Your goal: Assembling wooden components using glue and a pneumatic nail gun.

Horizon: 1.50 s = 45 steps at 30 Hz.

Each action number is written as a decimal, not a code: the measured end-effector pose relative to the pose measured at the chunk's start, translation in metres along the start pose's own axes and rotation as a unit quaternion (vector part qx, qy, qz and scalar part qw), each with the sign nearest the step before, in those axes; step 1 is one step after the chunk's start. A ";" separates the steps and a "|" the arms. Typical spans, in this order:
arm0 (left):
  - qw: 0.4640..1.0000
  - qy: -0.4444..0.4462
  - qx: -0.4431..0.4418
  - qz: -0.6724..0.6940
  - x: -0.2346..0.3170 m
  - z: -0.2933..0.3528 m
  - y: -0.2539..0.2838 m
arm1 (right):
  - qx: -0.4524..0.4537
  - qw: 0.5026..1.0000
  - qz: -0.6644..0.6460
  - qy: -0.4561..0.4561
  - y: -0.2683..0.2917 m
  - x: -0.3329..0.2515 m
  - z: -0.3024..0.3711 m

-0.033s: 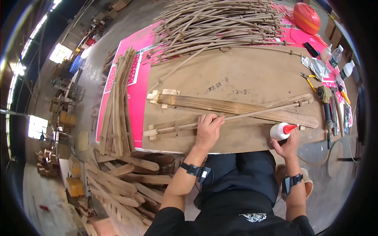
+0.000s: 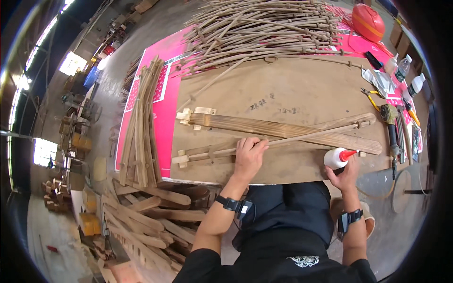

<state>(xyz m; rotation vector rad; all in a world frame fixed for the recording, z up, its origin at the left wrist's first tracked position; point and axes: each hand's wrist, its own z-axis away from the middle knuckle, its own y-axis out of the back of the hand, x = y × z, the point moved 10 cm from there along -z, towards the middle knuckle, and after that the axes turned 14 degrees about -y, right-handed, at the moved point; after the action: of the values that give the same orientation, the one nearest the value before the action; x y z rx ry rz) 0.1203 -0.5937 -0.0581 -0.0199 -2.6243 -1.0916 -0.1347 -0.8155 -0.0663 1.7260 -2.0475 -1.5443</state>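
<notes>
My left hand (image 2: 250,154) is closed over a thin wooden rod (image 2: 302,137), which lies slanting along a flat wooden slat (image 2: 347,120). Pale wooden blocks (image 2: 180,159) sit at the rod's left end. In my right hand (image 2: 346,175), near the table's front edge, is a white squeeze bottle (image 2: 334,158) with a red nozzle, tilted so the tip points right. A second, grooved slat (image 2: 255,126) crosses the first behind my left hand, with light wooden blocks (image 2: 197,117) around its left end. My fingers hide part of the rod.
Brown board (image 2: 226,89) covers the pink table. Many thin rods (image 2: 269,33) are heaped at the back, beside a red helmet (image 2: 367,22). Slats lie stacked (image 2: 141,127) at left; more wood (image 2: 155,217) is piled below. Pliers (image 2: 370,97), a power tool (image 2: 390,118) and bottles (image 2: 402,68) line the right.
</notes>
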 end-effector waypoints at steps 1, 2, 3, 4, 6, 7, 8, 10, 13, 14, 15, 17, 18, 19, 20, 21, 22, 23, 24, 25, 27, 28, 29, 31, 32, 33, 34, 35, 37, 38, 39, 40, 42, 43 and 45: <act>1.000 0.001 0.001 -0.001 -0.002 0.000 0.001 | -0.006 1.000 -0.001 0.000 0.000 0.000 -0.001; 1.000 -0.001 0.001 0.004 -0.001 0.000 0.002 | -0.007 1.000 -0.001 0.000 0.001 -0.001 -0.001; 1.000 -0.002 0.001 0.011 -0.001 0.001 0.002 | -0.011 1.000 0.000 -0.004 0.001 0.000 -0.001; 1.000 -0.001 0.000 0.011 -0.001 0.001 0.002 | -0.014 1.000 0.001 -0.009 0.001 0.001 0.000; 1.000 0.002 -0.012 0.003 -0.001 0.001 -0.002 | -0.014 1.000 0.002 -0.009 0.001 0.000 -0.001; 1.000 0.003 -0.011 0.004 -0.001 0.001 -0.002 | -0.014 1.000 0.002 -0.011 0.001 0.000 -0.001; 1.000 0.002 -0.010 -0.004 -0.001 0.001 -0.001 | -0.014 1.000 0.004 -0.011 0.001 0.000 -0.001; 1.000 0.001 -0.008 -0.009 -0.002 0.001 -0.001 | -0.008 1.000 0.012 -0.002 0.000 0.000 -0.001; 1.000 0.007 -0.005 -0.022 -0.005 0.002 0.001 | -0.006 0.999 0.033 0.004 0.003 -0.006 -0.001; 1.000 0.006 -0.011 -0.026 -0.005 0.002 0.000 | -0.006 0.999 0.034 0.003 0.003 -0.006 -0.002; 0.999 0.005 -0.016 -0.030 -0.005 0.002 -0.001 | -0.009 0.999 0.032 0.004 0.003 -0.006 -0.002; 0.999 0.004 -0.018 -0.029 -0.004 0.001 0.000 | -0.011 0.999 0.031 0.005 0.003 -0.006 -0.002; 0.999 0.003 -0.019 -0.029 -0.003 0.000 0.000 | -0.008 1.000 0.028 0.007 0.003 -0.006 -0.002; 0.999 0.003 -0.019 -0.029 -0.003 -0.001 0.001 | -0.004 1.000 0.025 0.010 0.003 -0.007 -0.002; 0.999 0.002 -0.020 -0.029 -0.003 -0.001 0.001 | -0.004 1.000 0.025 0.010 0.003 -0.006 -0.001; 0.999 0.002 -0.021 -0.028 -0.003 -0.001 0.001 | -0.007 1.000 0.026 0.006 0.002 -0.003 0.000; 0.999 0.002 -0.021 -0.029 -0.003 -0.001 0.002 | -0.010 1.000 0.026 0.002 0.001 -0.002 0.001; 0.999 -0.001 -0.027 -0.030 -0.002 -0.002 0.001 | -0.010 1.000 0.026 0.002 0.001 -0.002 0.001; 0.999 -0.004 -0.033 -0.031 -0.002 -0.002 0.001 | -0.011 1.000 0.029 0.003 0.001 -0.002 0.001; 0.999 -0.004 -0.033 -0.030 -0.002 -0.002 0.001 | -0.012 0.999 0.031 0.004 0.001 -0.001 0.001; 0.999 -0.014 -0.035 -0.038 -0.001 -0.002 0.000 | -0.013 0.999 0.031 0.004 0.001 0.000 0.001; 0.999 -0.014 -0.035 -0.038 -0.001 -0.002 0.000 | -0.014 0.999 0.031 0.004 0.000 0.001 0.002; 0.999 -0.015 -0.033 -0.040 0.000 -0.003 0.001 | -0.014 0.999 0.031 0.004 0.000 0.001 0.002; 0.999 -0.016 -0.030 -0.042 0.000 -0.005 0.001 | -0.003 0.999 0.033 0.011 0.001 0.000 0.002; 0.998 -0.011 -0.036 -0.044 -0.002 -0.005 0.001 | -0.004 0.999 0.033 0.011 0.001 -0.001 0.001; 0.998 -0.005 -0.041 -0.046 -0.003 -0.006 0.000 | -0.003 0.999 0.032 0.010 0.001 -0.002 0.001; 0.998 -0.004 -0.041 -0.046 -0.005 -0.007 0.000 | -0.002 0.999 0.031 0.008 0.002 -0.003 0.000; 0.998 -0.003 -0.047 -0.035 -0.006 -0.009 -0.001 | -0.003 0.999 0.030 0.010 0.002 -0.003 -0.001; 0.998 -0.002 -0.051 -0.026 -0.008 -0.008 -0.001 | -0.013 1.000 0.011 0.007 0.001 -0.003 -0.002; 0.998 0.000 -0.059 -0.015 -0.008 -0.006 -0.003 | -0.013 1.000 0.011 0.008 0.001 -0.004 -0.002; 0.998 0.001 -0.066 -0.004 -0.009 -0.005 -0.006 | -0.014 1.000 0.010 0.004 0.002 -0.004 -0.003; 0.998 0.002 -0.065 -0.005 -0.010 -0.005 -0.007 | -0.016 1.000 0.009 0.000 0.002 -0.004 -0.003; 0.999 -0.001 -0.051 -0.009 -0.008 -0.005 -0.005 | -0.017 1.000 0.009 0.000 0.001 -0.003 -0.002; 0.999 0.000 -0.051 -0.010 -0.009 -0.004 -0.004 | -0.017 1.000 0.011 0.000 0.001 -0.003 -0.002; 0.999 0.001 -0.052 -0.006 -0.007 -0.005 -0.003 | -0.017 1.000 0.011 -0.002 0.002 -0.004 -0.002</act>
<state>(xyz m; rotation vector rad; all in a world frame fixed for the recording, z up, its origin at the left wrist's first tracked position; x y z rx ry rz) 0.1280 -0.5984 -0.0587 -0.0246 -2.5664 -1.2312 -0.1337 -0.8138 -0.0621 1.6837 -2.0245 -1.5685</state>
